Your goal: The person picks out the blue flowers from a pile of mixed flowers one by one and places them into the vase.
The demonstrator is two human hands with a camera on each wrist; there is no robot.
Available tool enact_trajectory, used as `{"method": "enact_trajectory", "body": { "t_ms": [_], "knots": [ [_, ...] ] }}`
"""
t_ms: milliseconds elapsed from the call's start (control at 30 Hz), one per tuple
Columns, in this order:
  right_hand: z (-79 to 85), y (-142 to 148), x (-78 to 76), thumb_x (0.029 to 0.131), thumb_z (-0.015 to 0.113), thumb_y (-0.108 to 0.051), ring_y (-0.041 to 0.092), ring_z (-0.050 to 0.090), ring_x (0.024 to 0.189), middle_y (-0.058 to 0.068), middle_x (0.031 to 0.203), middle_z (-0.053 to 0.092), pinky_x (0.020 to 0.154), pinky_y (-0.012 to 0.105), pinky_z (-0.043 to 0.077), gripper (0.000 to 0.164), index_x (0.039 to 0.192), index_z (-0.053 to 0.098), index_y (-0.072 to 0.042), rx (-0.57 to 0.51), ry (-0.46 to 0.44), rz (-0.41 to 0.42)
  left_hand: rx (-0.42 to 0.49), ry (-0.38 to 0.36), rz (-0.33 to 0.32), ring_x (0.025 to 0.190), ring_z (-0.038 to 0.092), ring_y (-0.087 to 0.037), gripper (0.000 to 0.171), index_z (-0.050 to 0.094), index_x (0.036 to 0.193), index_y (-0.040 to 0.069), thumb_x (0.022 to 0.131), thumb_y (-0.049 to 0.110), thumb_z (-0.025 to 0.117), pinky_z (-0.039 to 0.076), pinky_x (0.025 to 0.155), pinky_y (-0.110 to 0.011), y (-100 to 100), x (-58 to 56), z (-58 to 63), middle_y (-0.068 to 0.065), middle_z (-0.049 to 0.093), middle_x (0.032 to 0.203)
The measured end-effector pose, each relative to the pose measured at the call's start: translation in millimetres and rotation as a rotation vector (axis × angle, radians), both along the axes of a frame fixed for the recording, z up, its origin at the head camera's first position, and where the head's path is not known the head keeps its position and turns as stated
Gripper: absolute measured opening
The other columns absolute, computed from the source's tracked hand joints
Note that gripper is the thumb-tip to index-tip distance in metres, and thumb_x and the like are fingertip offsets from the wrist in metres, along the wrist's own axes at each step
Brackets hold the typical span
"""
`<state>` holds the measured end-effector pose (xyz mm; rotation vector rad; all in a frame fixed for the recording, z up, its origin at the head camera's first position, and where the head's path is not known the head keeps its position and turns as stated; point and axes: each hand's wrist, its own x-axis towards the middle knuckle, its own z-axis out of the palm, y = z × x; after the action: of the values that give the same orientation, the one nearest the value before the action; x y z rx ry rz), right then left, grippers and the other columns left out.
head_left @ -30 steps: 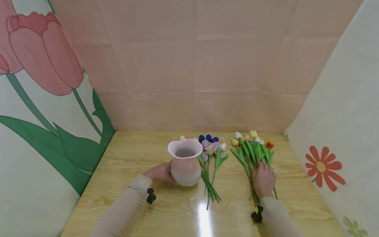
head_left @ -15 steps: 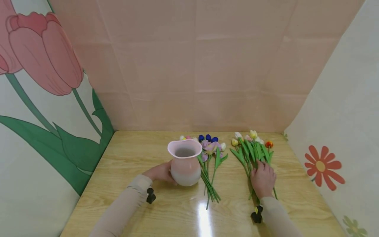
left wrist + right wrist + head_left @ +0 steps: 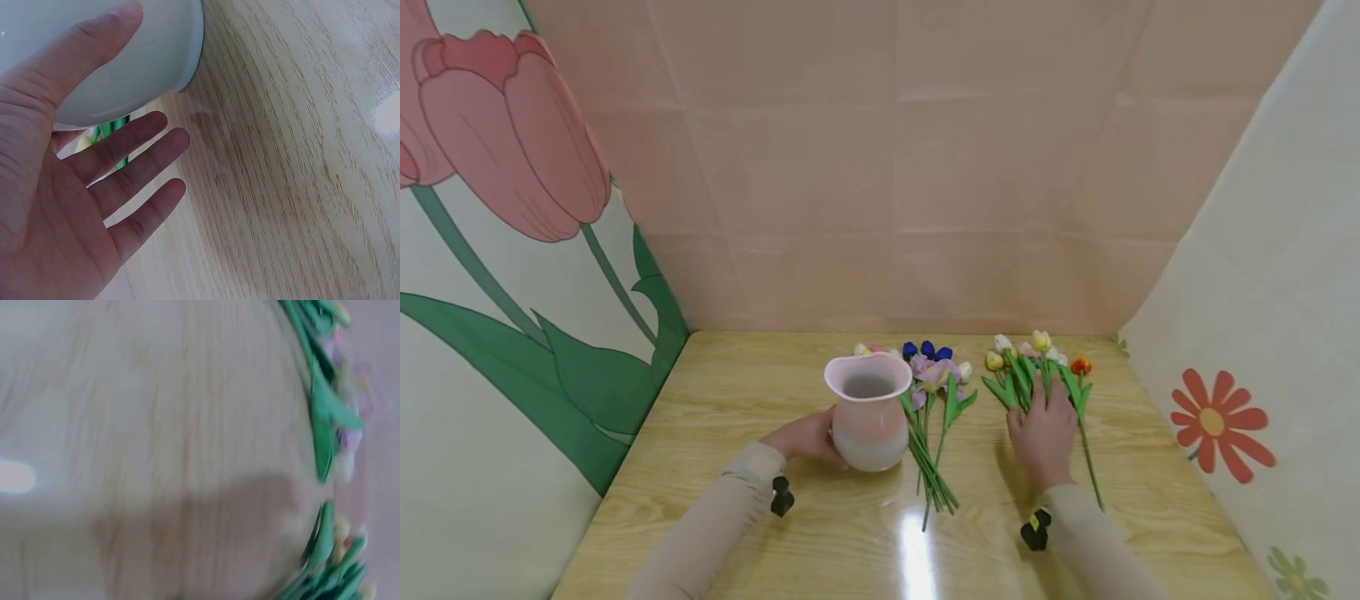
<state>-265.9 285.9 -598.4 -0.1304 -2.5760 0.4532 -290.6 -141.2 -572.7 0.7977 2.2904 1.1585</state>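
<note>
The left hand (image 3: 809, 437) keeps a wide grip, its thumb against the glossy pink-to-white vase (image 3: 871, 437), whose flared mouth shows a grey interior, while the right hand (image 3: 1043, 429) spreads its extended fingers over pale tulips (image 3: 1041, 340). Between them, lilac irises (image 3: 936, 375) lie on the shiny wood-grain table (image 3: 737, 375). A creased pink backdrop (image 3: 887, 167) closes the far side, a printed tulip (image 3: 520, 142) the left, a red printed daisy (image 3: 1213, 421) the right.

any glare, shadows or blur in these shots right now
head: fairly clear, with a glare streak on the table; left wrist: left hand and vase reasonably sharp, glare patch at the right edge; right wrist: blurred, flowers soft, glare spot at the left edge, shadow across the lower part
</note>
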Motion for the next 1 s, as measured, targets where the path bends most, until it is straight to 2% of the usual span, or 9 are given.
{"method": "enact_trajectory", "body": {
  "t_ms": [133, 267, 467, 700, 867, 1000],
  "knots": [
    [7.6, -26, 3.0, 0.090, 0.063, -0.033, 0.047, 0.014, 0.143, 0.024, 0.159, 0.008, 0.107, 0.068, 0.018, 0.086, 0.155, 0.013, -0.006, 0.021, -0.093, 0.048, -0.012, 0.008, -0.005, 0.113, 0.056, -0.020, 0.098, 0.033, 0.146, 0.015, 0.066, 0.016, 0.090, 0.046, 0.096, -0.036, 0, -0.5, -1.0, -0.008, 0.050, 0.140],
    [1.9, -52, 4.6, 0.089, 0.064, -0.036, 0.045, 0.011, 0.144, 0.022, 0.161, 0.004, 0.111, 0.065, 0.015, 0.088, 0.155, 0.013, -0.006, 0.057, -0.157, 0.102, -0.018, 0.019, -0.008, 0.113, 0.056, -0.019, 0.098, 0.033, 0.146, 0.016, 0.066, 0.019, 0.090, 0.046, 0.096, -0.035, -1, -1.0, -2.6, -0.007, 0.051, 0.139],
    [-9.4, -89, 10.1, 0.087, 0.066, -0.036, 0.045, 0.020, 0.142, 0.024, 0.158, 0.018, 0.111, 0.064, 0.018, 0.085, 0.152, 0.022, -0.005, 0.087, -0.150, 0.196, -0.023, 0.012, -0.007, 0.118, 0.054, -0.019, 0.099, 0.033, 0.147, 0.019, 0.066, 0.019, 0.090, 0.044, 0.098, -0.034, -1, -1.5, -3.0, -0.006, 0.049, 0.141],
    [-17.1, -125, 17.9, 0.085, 0.068, -0.036, 0.041, 0.033, 0.138, 0.022, 0.152, 0.034, 0.109, 0.059, 0.027, 0.080, 0.149, 0.032, -0.003, 0.165, -0.142, 0.286, -0.023, 0.011, -0.005, 0.114, 0.056, -0.019, 0.097, 0.033, 0.147, 0.017, 0.067, 0.018, 0.089, 0.047, 0.095, -0.034, -1, -2.1, -2.3, -0.007, 0.051, 0.139],
    [-20.2, -143, 18.9, 0.086, 0.067, -0.026, 0.039, 0.051, 0.119, 0.022, 0.133, 0.053, 0.097, 0.055, 0.042, 0.063, 0.139, 0.046, 0.001, 0.178, -0.115, 0.326, -0.026, 0.009, -0.001, 0.117, 0.054, -0.018, 0.098, 0.034, 0.147, 0.018, 0.067, 0.022, 0.090, 0.044, 0.099, -0.034, 0, -2.2, -4.1, -0.005, 0.052, 0.137],
    [-22.8, -152, 14.6, 0.087, 0.064, -0.019, 0.038, 0.058, 0.100, 0.021, 0.114, 0.060, 0.084, 0.051, 0.049, 0.049, 0.129, 0.054, 0.003, 0.169, -0.081, 0.332, -0.019, 0.000, 0.004, 0.119, 0.053, -0.020, 0.099, 0.033, 0.148, 0.017, 0.067, 0.023, 0.090, 0.043, 0.100, -0.036, 0, -1.3, -3.2, -0.006, 0.052, 0.138]
  ]
}}
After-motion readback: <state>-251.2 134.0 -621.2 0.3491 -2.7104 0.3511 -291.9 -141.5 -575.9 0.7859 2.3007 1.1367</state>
